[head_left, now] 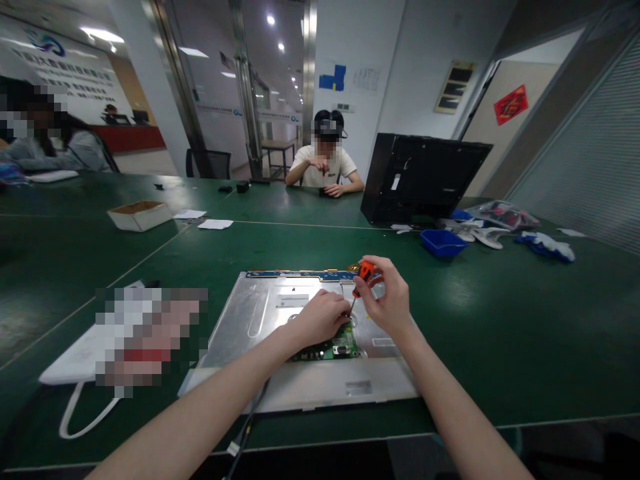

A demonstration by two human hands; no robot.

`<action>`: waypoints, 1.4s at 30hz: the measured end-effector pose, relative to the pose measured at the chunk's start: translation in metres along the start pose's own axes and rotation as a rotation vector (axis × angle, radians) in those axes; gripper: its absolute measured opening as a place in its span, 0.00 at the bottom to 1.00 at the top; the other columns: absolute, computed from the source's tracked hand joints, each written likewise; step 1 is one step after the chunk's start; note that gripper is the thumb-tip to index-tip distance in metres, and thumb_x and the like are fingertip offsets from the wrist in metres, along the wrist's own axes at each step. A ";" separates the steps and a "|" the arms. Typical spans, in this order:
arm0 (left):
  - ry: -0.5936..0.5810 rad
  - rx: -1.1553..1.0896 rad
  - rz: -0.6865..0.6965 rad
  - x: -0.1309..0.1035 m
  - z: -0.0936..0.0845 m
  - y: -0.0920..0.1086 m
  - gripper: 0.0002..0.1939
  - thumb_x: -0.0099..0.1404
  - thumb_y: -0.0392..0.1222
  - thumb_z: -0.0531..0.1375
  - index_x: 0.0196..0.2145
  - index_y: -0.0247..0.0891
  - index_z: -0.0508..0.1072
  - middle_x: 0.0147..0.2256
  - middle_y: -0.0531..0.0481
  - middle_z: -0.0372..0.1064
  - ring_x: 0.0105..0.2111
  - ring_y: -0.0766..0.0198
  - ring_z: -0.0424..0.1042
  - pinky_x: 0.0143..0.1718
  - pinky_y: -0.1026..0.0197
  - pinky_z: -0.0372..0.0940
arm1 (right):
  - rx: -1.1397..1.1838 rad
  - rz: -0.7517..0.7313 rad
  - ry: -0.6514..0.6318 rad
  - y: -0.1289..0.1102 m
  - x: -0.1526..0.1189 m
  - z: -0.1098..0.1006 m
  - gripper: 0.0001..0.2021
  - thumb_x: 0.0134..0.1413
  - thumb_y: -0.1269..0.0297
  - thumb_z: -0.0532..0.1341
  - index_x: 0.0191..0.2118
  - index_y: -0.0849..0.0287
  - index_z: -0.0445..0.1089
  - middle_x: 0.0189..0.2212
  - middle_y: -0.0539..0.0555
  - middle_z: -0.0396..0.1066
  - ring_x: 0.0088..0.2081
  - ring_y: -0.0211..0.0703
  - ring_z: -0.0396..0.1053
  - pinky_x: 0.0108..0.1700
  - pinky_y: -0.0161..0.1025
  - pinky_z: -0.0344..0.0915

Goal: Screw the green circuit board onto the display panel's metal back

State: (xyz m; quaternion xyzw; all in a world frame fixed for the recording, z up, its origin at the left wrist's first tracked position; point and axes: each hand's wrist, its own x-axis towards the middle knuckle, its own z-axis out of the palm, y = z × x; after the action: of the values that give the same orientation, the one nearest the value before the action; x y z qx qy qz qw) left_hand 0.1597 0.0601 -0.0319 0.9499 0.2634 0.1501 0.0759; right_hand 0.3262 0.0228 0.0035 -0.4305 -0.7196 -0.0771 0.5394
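Note:
A silver metal panel point(270, 300) lies flat on the green table, with a blue circuit strip point(295, 275) along its far edge. On the panel's middle sits a green circuit board point(345, 348), partly covered by my left hand. My right hand point(393, 300) is closed on the orange and black handle of a small screwdriver point(365, 275), whose shaft slants down to the board's far right corner. My left hand point(320, 319) rests over the board with its fingers pressed together near the screwdriver's tip; what they hold, if anything, is hidden.
White device with cable point(75, 353) at left; open box point(143, 217) and papers point(215, 224) beyond. Back right: black monitor point(425, 177), blue tray point(444, 243), gloves point(547, 245). A person point(327, 160) sits opposite; others sit far left. Dark cables point(253, 413) hang over the near edge.

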 end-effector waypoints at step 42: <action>-0.011 -0.032 -0.031 0.001 -0.003 0.003 0.03 0.66 0.32 0.59 0.35 0.35 0.72 0.37 0.48 0.75 0.38 0.57 0.72 0.41 0.57 0.62 | -0.017 -0.065 -0.035 -0.001 0.000 0.000 0.22 0.57 0.65 0.63 0.57 0.53 0.62 0.35 0.52 0.74 0.29 0.38 0.70 0.30 0.36 0.69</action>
State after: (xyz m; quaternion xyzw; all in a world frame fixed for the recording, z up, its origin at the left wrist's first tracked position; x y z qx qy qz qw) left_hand 0.1606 0.0582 -0.0286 0.9452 0.2752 0.1480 0.0946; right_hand 0.3256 0.0219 0.0040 -0.4128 -0.7418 -0.0933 0.5202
